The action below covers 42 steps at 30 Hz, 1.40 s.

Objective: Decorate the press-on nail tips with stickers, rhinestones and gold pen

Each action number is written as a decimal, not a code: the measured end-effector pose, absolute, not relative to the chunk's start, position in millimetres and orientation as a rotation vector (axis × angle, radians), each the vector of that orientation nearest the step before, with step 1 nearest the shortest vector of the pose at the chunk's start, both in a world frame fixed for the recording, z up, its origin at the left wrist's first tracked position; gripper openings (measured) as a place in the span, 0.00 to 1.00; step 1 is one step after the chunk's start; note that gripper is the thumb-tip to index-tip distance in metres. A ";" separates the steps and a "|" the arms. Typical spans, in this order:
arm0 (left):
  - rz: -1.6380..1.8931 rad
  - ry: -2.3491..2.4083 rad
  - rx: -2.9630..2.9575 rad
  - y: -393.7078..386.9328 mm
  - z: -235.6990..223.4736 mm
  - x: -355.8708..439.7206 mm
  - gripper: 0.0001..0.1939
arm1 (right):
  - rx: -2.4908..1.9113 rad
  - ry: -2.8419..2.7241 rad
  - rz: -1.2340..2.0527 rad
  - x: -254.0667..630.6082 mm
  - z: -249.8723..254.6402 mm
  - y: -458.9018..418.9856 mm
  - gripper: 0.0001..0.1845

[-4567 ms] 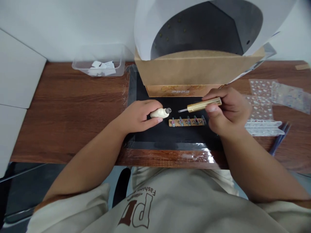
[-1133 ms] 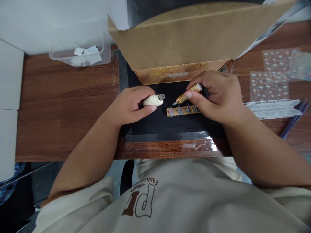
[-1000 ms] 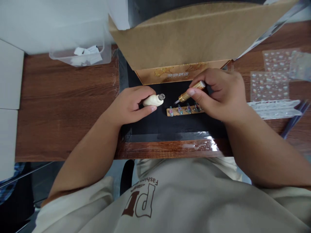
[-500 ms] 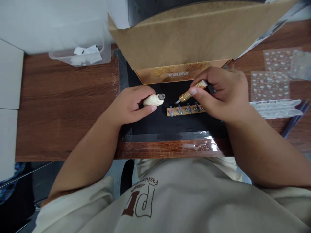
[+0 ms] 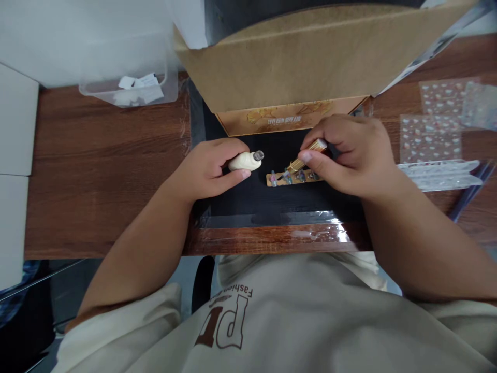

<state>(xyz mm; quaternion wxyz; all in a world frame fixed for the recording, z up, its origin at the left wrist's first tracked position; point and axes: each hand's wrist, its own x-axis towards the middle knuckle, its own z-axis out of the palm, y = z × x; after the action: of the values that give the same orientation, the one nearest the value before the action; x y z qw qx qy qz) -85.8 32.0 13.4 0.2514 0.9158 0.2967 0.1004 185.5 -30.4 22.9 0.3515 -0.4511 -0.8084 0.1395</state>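
My left hand (image 5: 217, 168) is closed round a cream-white bottle (image 5: 245, 161) with a dark neck and no cap on it. Between the fingers of my right hand (image 5: 345, 155) is a gold-handled brush (image 5: 307, 155), tilted down to the left. Its tip is at the left end of a tan strip (image 5: 278, 183), by the leftmost nail tip (image 5: 273, 178); whether it touches is too small to tell. Several shiny, coloured nail tips stand along the strip. My right hand covers the strip's right end.
A cardboard box (image 5: 322, 62) stands behind the black mat (image 5: 240, 207). To the left is a clear plastic bin (image 5: 128, 96) with white paper pieces. Patterned sticker sheets (image 5: 430, 137) and clear plastic trays (image 5: 442, 175) lie on the right of the wooden table (image 5: 101, 150).
My right hand has lowered the brush toward the left end of the strip, tip now by the leftmost nail tip. My left hand and the bottle have stayed in place.
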 end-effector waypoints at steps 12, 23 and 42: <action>0.293 0.788 2.504 32.5 12.2 -87.1 0.17 | -1.068 -2.139 0.358 180.0 22.9 -31.2 0.12; 0.306 0.775 2.491 32.2 13.2 -86.4 0.16 | -1.092 -2.137 0.308 184.4 23.8 -28.4 0.12; 0.338 0.692 2.476 29.6 9.2 -82.3 0.14 | -1.135 -1.735 0.211 176.0 18.3 -34.0 0.13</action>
<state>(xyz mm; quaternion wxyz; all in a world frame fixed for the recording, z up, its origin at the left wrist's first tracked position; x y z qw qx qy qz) -82.3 29.6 9.2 0.2708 0.9192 0.2567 0.1256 176.0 -34.0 18.3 0.5044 -0.4700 -0.7190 0.0875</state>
